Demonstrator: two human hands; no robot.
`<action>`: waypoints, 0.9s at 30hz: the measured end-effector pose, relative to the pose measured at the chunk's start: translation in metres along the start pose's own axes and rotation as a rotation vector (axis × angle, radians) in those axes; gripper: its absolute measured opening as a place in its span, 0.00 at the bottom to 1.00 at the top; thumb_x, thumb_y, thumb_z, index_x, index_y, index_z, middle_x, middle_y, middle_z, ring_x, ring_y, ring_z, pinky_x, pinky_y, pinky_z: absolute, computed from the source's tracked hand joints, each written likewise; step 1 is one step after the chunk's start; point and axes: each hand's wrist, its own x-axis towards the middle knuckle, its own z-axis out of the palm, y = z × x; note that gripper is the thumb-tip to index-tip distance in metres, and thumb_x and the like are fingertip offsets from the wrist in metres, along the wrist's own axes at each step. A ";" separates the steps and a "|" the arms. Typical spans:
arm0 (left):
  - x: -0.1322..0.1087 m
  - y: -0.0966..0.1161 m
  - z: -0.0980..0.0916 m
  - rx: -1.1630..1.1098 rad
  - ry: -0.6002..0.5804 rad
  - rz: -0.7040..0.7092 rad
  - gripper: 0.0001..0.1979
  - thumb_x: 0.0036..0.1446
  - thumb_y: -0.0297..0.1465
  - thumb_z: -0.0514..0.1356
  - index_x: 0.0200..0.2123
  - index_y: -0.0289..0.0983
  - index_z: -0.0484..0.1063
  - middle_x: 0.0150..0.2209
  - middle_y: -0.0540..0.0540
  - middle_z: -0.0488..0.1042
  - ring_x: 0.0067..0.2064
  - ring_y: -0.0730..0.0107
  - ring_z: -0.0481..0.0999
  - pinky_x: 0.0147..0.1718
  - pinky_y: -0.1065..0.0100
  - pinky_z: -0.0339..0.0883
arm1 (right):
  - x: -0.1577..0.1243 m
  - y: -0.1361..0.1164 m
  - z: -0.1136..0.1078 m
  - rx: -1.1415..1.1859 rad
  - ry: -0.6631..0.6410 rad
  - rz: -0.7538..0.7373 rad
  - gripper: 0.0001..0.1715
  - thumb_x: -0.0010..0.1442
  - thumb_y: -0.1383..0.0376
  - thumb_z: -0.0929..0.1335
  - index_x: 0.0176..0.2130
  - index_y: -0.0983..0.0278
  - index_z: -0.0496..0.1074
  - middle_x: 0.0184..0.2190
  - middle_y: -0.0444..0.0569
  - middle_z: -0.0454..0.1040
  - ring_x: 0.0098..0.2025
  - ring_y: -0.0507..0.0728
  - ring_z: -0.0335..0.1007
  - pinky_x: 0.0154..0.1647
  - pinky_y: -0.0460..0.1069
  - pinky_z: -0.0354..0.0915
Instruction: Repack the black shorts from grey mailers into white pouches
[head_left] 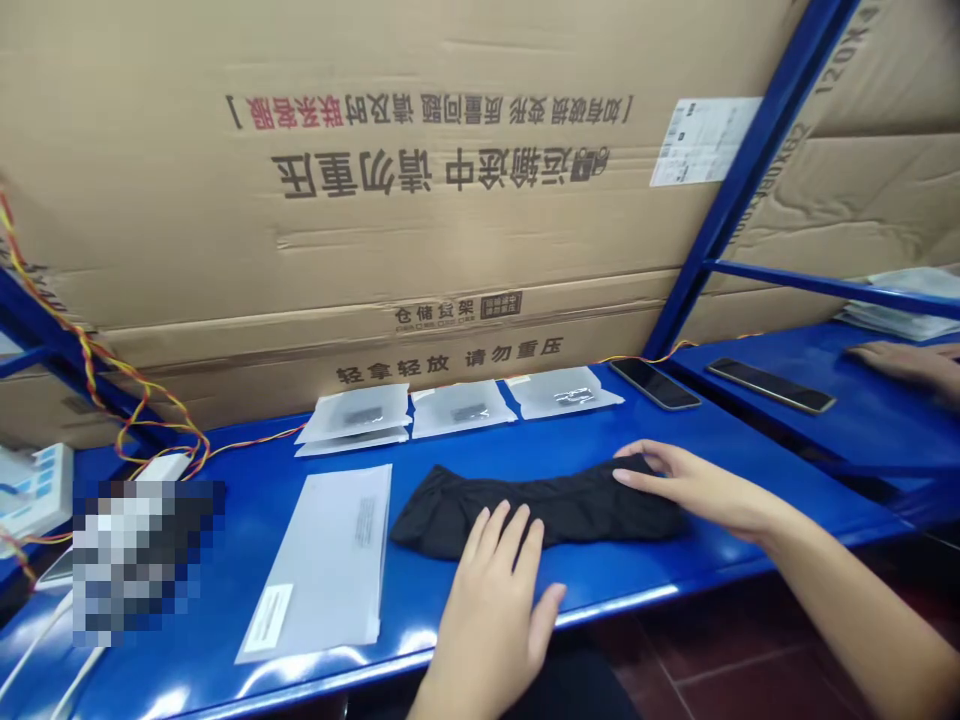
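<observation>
A folded strip of black cloth (pixel 517 510) lies lengthwise on the blue shelf top. What kind of garment or piece it is, I cannot make out. My left hand (pixel 499 605) rests with spread fingers, their tips on the near edge of the cloth left of its middle. At the right end, my right hand (pixel 694 482) has the fabric between its thumb and fingers. Left of the cloth lies a flat frosted zip bag (pixel 322 550) with a white label in its lower corner.
Along the back, several small frosted bags (pixel 465 408) lie before a big cardboard sheet (pixel 450 240). Two phones (pixel 656 384) are at the right. Another person's hand (pixel 904 360) is by stacked bags at far right. Cables and a power strip (pixel 45 490) occupy the left, beside a blurred-out patch.
</observation>
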 end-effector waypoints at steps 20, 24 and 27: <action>-0.003 0.002 -0.004 -0.023 0.108 0.040 0.22 0.70 0.32 0.59 0.63 0.31 0.71 0.61 0.35 0.77 0.64 0.47 0.74 0.59 0.46 0.76 | -0.003 -0.021 0.022 -0.388 0.525 -0.284 0.22 0.60 0.53 0.67 0.49 0.62 0.75 0.44 0.57 0.78 0.38 0.65 0.77 0.43 0.61 0.75; -0.002 0.003 -0.005 -0.045 0.087 0.012 0.21 0.69 0.31 0.58 0.63 0.31 0.71 0.60 0.35 0.77 0.63 0.47 0.75 0.59 0.46 0.77 | -0.034 -0.044 0.100 -0.415 0.355 -0.523 0.22 0.69 0.53 0.65 0.57 0.58 0.73 0.50 0.56 0.77 0.47 0.65 0.79 0.44 0.58 0.76; -0.003 0.003 -0.005 -0.044 0.089 -0.007 0.21 0.69 0.30 0.57 0.62 0.32 0.71 0.60 0.35 0.78 0.63 0.48 0.75 0.59 0.47 0.77 | -0.055 -0.046 0.124 -0.271 0.406 -0.572 0.17 0.72 0.54 0.63 0.49 0.57 0.77 0.49 0.54 0.79 0.50 0.65 0.77 0.50 0.58 0.75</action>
